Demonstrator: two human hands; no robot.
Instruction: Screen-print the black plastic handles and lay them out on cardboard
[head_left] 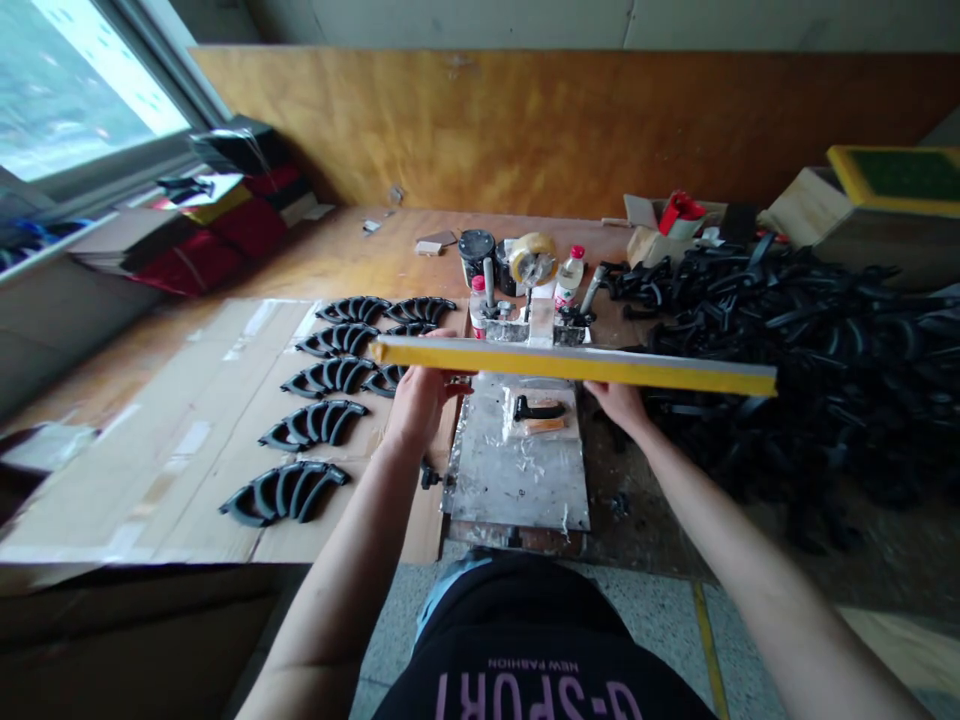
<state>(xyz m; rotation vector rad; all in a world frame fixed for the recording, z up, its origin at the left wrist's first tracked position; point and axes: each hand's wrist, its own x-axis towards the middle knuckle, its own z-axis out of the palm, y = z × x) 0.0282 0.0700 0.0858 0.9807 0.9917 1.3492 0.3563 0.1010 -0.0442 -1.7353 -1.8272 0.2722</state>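
Held level across my view is a long yellow screen frame, seen edge-on with a grey upper edge. My left hand grips it from below near its left part, fingers partly hidden behind it. Beneath the right half, my right hand is closed on it, its fingertips mostly out of sight. Under the frame lies a metal base plate, scuffed and bearing bits of clear tape. One black curved handle rests on that plate beside a tan strip. Behind the frame stands a clamp fixture with upright posts.
Rows of black handles lie on cardboard at left. A large heap of black handles covers the right. Bottles, a dark tub and a tape roll stand behind. A green-meshed yellow frame sits back right.
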